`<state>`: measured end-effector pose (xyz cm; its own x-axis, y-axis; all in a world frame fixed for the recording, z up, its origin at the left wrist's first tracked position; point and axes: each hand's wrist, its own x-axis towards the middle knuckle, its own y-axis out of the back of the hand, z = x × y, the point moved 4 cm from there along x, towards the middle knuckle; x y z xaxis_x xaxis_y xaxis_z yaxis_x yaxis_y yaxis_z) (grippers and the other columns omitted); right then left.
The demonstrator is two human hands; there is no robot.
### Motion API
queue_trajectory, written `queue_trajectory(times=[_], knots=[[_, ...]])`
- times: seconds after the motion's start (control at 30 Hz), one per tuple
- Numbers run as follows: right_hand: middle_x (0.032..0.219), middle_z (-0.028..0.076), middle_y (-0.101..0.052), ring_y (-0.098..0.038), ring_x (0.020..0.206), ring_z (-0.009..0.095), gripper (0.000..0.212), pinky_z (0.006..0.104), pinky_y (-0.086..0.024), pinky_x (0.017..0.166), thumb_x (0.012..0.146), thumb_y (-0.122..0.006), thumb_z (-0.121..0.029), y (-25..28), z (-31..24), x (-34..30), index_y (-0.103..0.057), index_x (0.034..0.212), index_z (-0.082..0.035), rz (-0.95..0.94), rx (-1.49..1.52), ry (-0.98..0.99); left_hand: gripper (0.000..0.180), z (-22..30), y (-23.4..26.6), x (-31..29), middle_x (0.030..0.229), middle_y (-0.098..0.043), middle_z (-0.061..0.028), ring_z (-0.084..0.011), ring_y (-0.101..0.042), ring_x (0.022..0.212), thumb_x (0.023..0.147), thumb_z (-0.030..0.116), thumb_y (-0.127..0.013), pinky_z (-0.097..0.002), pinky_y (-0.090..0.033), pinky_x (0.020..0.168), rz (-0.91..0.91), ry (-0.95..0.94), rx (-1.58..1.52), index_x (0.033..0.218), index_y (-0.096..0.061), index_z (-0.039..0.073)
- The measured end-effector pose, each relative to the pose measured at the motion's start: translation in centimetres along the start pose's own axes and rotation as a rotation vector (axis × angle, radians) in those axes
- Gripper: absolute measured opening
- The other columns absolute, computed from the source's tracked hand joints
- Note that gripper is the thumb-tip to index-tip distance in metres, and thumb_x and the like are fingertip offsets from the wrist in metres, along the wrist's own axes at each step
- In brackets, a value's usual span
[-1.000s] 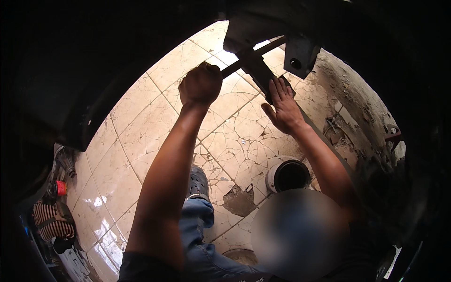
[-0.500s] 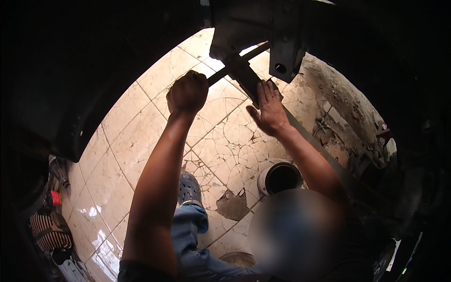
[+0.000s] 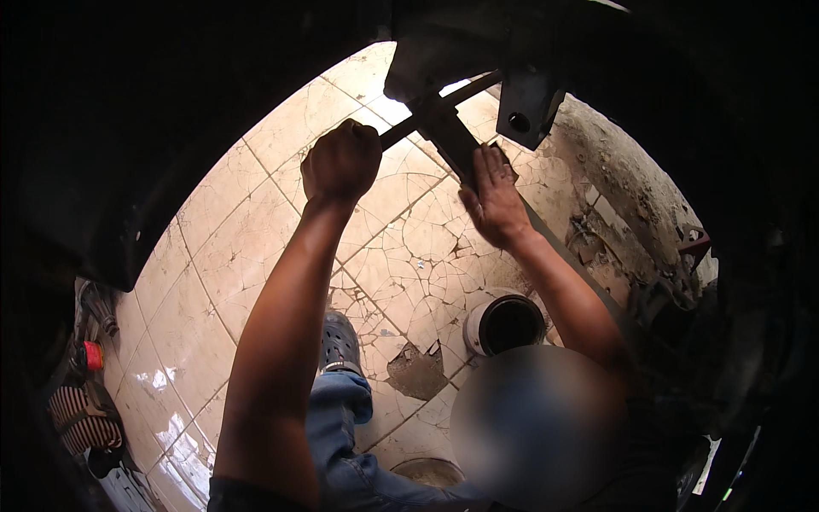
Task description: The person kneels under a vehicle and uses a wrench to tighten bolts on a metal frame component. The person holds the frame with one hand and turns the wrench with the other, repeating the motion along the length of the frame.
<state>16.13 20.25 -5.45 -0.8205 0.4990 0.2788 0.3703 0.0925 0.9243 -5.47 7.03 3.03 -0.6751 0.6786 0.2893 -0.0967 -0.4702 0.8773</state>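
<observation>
My left hand [image 3: 343, 164] is closed in a fist around the near end of a dark straight bar [image 3: 399, 133]. The bar slants up to the right and crosses a dark, blocky metal piece [image 3: 452, 141]. Against the lower end of that piece lies my right hand [image 3: 499, 209], its fingers stretched out flat and pressed side by side, not wrapped round it. Just beyond the right fingers hangs a dark metal bracket [image 3: 531, 119] with a round hole. Shadow hides how the bar, the block and the parts above them join.
Below is a cracked tile floor [image 3: 281, 230] with a broken patch [image 3: 416, 372]. A round can [image 3: 474, 328] with a dark inside stands near my right forearm. Rubble and rough masonry [image 3: 618, 162] lie at right. A striped bag [image 3: 84, 420] and a red item [image 3: 92, 355] sit far left.
The view has shifted slightly. Both hands keep their places on the bar and the metal piece; no hold was taken or released.
</observation>
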Motion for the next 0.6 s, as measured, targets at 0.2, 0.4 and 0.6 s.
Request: queue_trajectory(times=[0.2, 0.4, 0.6], knots=[[0.161, 0.024, -0.010, -0.005, 0.150, 0.039, 0.085, 0.0476, -0.006, 0.122, 0.100, -0.030, -0.059, -1.2, -3.0, -2.2, -0.011, 0.154, 0.004, -0.038, -0.041, 0.077, 0.039, -0.5, 0.0, -0.3, 0.091, -0.071, -0.0211, -0.0406, -0.068, 0.088, 0.094, 0.034, -0.039, -0.0487, -0.053, 0.084, -0.021, 0.059, 0.045, 0.094, -0.068, 0.008], [0.161, 0.024, -0.014, -0.008, 0.151, 0.036, 0.078, 0.0476, -0.010, 0.122, 0.102, -0.033, -0.051, 0.0, 0.2, 0.5, -0.015, 0.153, 0.005, 0.059, -0.017, -0.112, 0.037, 1.8, 1.7, -0.7, 0.094, -0.071, -0.0201, -0.0411, -0.068, 0.089, 0.094, 0.032, -0.039, -0.0492, -0.053, 0.082, -0.048, 0.104, -0.027, 0.094, -0.067, 0.008], [0.160, 0.027, -0.013, -0.010, 0.149, 0.043, 0.080, 0.0488, -0.010, 0.121, 0.102, -0.036, -0.051, 0.2, -1.6, -1.5, -0.013, 0.153, 0.006, -0.029, 0.211, 0.074, 0.029, 0.0, 1.1, -0.8, 0.097, -0.070, -0.0175, -0.0405, -0.068, 0.087, 0.094, 0.025, -0.042, -0.0475, -0.056, 0.074, 0.010, 0.055, -0.016, 0.090, -0.065, 0.007]])
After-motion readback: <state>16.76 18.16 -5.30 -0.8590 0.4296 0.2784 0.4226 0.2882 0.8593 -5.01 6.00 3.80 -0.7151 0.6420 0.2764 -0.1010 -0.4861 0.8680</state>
